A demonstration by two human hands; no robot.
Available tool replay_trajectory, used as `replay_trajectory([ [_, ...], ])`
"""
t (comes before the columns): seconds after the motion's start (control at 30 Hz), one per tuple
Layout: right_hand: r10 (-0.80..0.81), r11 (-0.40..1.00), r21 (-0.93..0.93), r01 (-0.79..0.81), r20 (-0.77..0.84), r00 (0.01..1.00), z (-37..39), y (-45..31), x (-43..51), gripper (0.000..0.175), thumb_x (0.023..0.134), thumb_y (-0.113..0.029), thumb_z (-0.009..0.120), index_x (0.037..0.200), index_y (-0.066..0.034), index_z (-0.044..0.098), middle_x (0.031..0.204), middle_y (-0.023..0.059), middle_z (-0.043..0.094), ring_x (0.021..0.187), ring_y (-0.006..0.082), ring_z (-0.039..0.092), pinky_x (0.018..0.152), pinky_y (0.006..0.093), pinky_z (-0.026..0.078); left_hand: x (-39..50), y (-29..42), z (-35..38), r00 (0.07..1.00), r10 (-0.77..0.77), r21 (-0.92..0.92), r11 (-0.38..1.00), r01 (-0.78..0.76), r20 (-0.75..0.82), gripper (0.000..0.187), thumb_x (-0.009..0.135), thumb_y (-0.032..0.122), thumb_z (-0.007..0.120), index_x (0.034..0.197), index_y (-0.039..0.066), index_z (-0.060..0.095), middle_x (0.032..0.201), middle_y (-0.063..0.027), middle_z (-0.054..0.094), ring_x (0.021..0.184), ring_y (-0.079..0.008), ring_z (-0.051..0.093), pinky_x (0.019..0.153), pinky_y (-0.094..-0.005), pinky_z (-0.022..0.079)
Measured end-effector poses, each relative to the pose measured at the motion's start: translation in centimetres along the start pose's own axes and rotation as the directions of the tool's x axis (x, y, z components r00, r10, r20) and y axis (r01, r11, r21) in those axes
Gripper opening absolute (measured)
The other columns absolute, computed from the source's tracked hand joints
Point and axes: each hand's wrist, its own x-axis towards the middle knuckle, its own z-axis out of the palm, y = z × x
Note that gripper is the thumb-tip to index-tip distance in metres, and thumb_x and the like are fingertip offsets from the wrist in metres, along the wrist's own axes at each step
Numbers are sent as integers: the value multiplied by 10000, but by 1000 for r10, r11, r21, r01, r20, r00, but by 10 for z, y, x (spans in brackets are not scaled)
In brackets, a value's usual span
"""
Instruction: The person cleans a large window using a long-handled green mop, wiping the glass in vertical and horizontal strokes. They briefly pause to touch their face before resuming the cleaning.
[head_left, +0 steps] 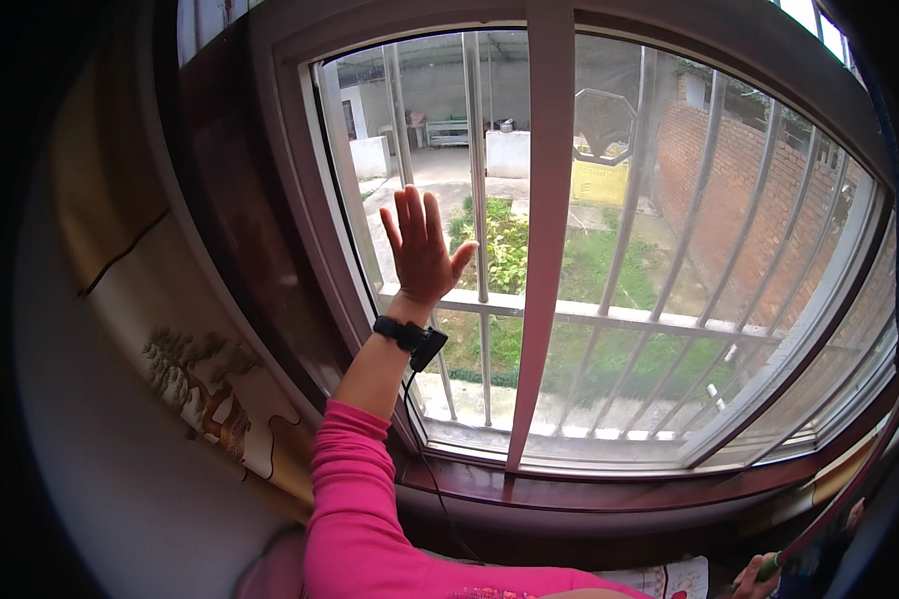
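My left hand [423, 254] is raised with its fingers spread, its back towards me, in front of the left glass pane of a sliding window [551, 224]. Whether the palm touches the glass cannot be told. A black strap with a small box [412, 341] sits on the left wrist, and a thin black cable hangs from it. At the bottom right edge, my right hand [753, 576] is closed around the green grip of a long dark red pole [843, 490], which slants up to the right.
A dark reddish sill [569, 490] runs below the window. Metal bars [476, 165] stand outside, before a yard with plants and a brick wall [749, 180]. A curtain with a printed tree [217, 404] hangs at left. Patterned cloth [644, 580] lies at the bottom.
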Motion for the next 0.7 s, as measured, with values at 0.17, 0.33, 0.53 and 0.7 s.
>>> replay_trajectory([
  [0.17, -27, 998, 53, 26, 11, 1000, 3, -4, -1, 455, 888, -502, 591, 1062, -84, 548, 930, 117, 605, 847, 255, 532, 889, 410, 399, 1, 4, -1, 1000, -5, -3, 1000, 5, -9, 874, 943, 638, 282, 1477, -42, 154, 1548, -262, 119, 1449, -408, 77, 1139, -599, 47],
  [0.33, -43, 993, 110, 38, 48, 998, -2, -7, -15, 457, 904, -473, 590, 1026, -35, 550, 874, 121, 608, 767, 225, 580, 856, 384, 434, 2, 3, 2, 1000, -5, -22, 1000, 5, -26, 909, 926, 661, 297, 1486, -35, 128, 1553, -252, 110, 1448, -409, 74, 1136, -604, 33],
  [0.53, -333, 882, 323, 344, -88, 939, 9, -15, -30, 312, 939, -339, 603, 895, -56, 479, 599, -11, 413, 451, 67, 388, 513, 258, 405, 4, -9, -18, 991, 43, -103, 994, -30, 123, 889, 932, 648, 324, 1510, 12, 95, 1572, -228, 49, 1465, -366, 18, 1146, -556, 4],
  [0.7, -345, 704, 646, 295, -52, 937, 13, -14, -28, 287, 911, -288, 657, 854, -86, 461, 612, -25, 414, 477, 58, 402, 463, 209, 342, 3, -54, -42, 990, -144, -11, 990, 144, -4, 825, 923, 519, 514, 1483, -6, 211, 1524, -311, 131, 1430, -440, 112, 1144, -554, 100],
])
